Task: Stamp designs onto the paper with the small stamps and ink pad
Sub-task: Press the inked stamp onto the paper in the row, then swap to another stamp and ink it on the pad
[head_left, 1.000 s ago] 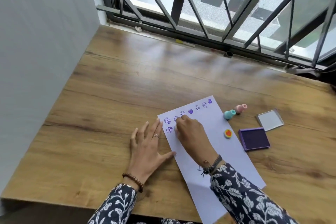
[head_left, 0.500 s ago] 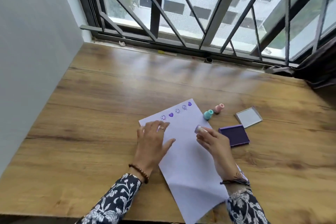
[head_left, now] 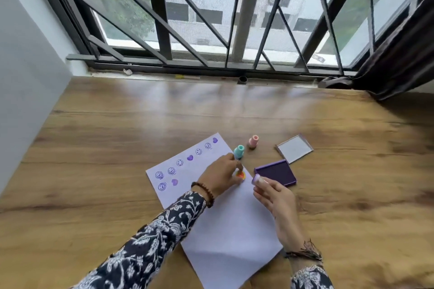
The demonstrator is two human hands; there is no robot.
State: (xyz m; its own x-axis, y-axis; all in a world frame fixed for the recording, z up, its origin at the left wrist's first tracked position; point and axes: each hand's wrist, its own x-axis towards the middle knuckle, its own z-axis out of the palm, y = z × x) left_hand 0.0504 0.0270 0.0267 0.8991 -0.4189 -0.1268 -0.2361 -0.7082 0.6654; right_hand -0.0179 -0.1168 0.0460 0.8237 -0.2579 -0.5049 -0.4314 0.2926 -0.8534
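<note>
Pinching purple stamp [head_left: 256, 178] in right hand [head_left: 277, 197], left hand [head_left: 220, 175] gripping orange stamp [head_left: 241, 175] on paper [head_left: 225, 225]

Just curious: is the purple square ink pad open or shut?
Open. The purple square ink pad shows its dark inking surface, and its clear square lid lies apart on the wooden table.

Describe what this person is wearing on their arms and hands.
Both arms wear dark navy sleeves printed with white floral vines. The left hand has a brown beaded bracelet at the wrist. The right hand has dark, frayed thread bands tied around its wrist.
</note>
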